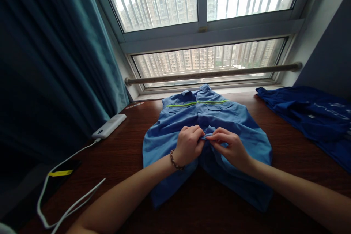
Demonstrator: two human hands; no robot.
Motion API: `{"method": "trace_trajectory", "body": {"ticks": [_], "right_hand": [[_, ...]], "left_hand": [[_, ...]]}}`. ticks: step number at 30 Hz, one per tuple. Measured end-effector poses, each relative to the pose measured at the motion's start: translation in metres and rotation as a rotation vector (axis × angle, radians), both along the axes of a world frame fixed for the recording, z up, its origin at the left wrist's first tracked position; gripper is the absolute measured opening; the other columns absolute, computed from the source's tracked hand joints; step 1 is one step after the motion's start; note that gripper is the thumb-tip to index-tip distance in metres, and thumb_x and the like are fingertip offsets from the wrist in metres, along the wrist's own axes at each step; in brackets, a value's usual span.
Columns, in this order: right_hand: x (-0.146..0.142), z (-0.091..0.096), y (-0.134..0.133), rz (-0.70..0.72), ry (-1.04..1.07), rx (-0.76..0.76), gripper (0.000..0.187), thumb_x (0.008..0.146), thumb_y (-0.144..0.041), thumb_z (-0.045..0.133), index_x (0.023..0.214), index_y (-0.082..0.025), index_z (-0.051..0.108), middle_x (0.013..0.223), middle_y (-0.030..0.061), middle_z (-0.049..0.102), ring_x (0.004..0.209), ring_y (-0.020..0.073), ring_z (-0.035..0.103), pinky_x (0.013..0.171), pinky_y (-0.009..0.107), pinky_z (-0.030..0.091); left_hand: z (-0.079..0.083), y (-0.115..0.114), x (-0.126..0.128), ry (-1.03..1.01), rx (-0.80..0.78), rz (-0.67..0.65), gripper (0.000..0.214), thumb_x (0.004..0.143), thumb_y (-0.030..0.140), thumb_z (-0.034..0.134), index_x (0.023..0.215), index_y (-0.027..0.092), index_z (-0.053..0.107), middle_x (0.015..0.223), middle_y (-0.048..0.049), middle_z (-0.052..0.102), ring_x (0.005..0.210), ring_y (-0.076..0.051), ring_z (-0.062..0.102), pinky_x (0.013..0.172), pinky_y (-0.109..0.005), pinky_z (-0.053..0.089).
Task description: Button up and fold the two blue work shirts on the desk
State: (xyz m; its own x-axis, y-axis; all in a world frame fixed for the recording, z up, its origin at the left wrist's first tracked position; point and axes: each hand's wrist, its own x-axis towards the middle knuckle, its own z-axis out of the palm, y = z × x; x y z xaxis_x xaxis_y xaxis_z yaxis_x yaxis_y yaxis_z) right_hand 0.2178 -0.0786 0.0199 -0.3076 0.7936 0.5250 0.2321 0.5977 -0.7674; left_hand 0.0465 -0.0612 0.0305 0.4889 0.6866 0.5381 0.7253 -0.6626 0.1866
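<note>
A blue work shirt [170, 131] with a yellow-green stripe across its chest lies spread on the brown tabletop, collar toward the window. My left hand [190, 140], with a braided bracelet at the wrist, pinches the shirt's front edge near the middle. Close beside it, my right hand [229, 146] pinches the same front opening between thumb and fingers. The fingertips of both hands nearly meet there, and a bit of cloth is raised between them. Whether a button sits in that spot is hidden by the fingers.
A white power bank [109, 126] with a white cable [44, 190] lies at the left, by the blue-green curtain [90, 44]. A darker blue garment [309, 113] lies at the right. Behind the brown table [282, 168], a metal rail [219, 75] crosses the window.
</note>
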Motion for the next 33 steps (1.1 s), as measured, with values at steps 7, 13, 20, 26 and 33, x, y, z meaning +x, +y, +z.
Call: {"method": "trace_trajectory", "body": {"ticks": [7, 13, 20, 26, 33], "right_hand": [[0.001, -0.002, -0.005, 0.034, -0.06, 0.21, 0.022, 0.084, -0.015, 0.048, 0.098, -0.021, 0.064, 0.083, 0.0041, 0.054, 0.072, 0.0132, 0.053, 0.063, 0.024, 0.043], [0.001, -0.001, -0.009, 0.027, -0.076, 0.314, 0.019, 0.084, -0.012, 0.047, 0.094, -0.02, 0.061, 0.079, 0.0035, 0.051, 0.069, 0.0121, 0.05, 0.06, 0.024, 0.042], [0.003, -0.01, -0.015, 0.0, -0.221, 0.511, 0.016, 0.085, -0.013, 0.042, 0.089, -0.017, 0.056, 0.077, 0.0051, 0.051, 0.068, 0.0143, 0.047, 0.06, 0.027, 0.04], [0.002, -0.006, -0.018, 0.083, -0.38, 0.632, 0.02, 0.086, -0.013, 0.034, 0.073, -0.017, 0.05, 0.067, 0.0036, 0.044, 0.063, 0.0153, 0.042, 0.057, 0.027, 0.036], [0.0, -0.004, -0.018, 0.1, -0.408, 0.647, 0.018, 0.085, -0.012, 0.034, 0.075, -0.018, 0.047, 0.066, 0.0027, 0.044, 0.061, 0.0153, 0.042, 0.056, 0.027, 0.035]], "left_hand": [[-0.001, -0.006, 0.001, -0.109, 0.005, -0.006, 0.007, 0.068, 0.012, 0.048, 0.071, 0.018, 0.047, 0.071, -0.0007, 0.053, 0.069, -0.016, 0.05, 0.068, -0.032, 0.035], [-0.006, -0.002, -0.002, -0.19, 0.046, -0.212, 0.004, 0.077, 0.017, 0.044, 0.076, 0.018, 0.047, 0.079, -0.0036, 0.055, 0.077, -0.017, 0.05, 0.073, -0.034, 0.038], [-0.008, -0.007, 0.002, -0.304, 0.079, -0.279, 0.004, 0.077, 0.015, 0.044, 0.075, 0.019, 0.046, 0.076, -0.0044, 0.054, 0.074, -0.017, 0.049, 0.07, -0.034, 0.042], [-0.007, -0.013, 0.007, -0.318, 0.091, -0.22, 0.011, 0.066, 0.008, 0.043, 0.07, 0.019, 0.044, 0.07, -0.0035, 0.051, 0.07, -0.017, 0.048, 0.067, -0.033, 0.042], [-0.005, -0.013, 0.0, -0.193, 0.188, -0.32, 0.007, 0.073, 0.013, 0.042, 0.075, 0.019, 0.046, 0.072, -0.0039, 0.053, 0.072, -0.017, 0.05, 0.071, -0.035, 0.041]]}}
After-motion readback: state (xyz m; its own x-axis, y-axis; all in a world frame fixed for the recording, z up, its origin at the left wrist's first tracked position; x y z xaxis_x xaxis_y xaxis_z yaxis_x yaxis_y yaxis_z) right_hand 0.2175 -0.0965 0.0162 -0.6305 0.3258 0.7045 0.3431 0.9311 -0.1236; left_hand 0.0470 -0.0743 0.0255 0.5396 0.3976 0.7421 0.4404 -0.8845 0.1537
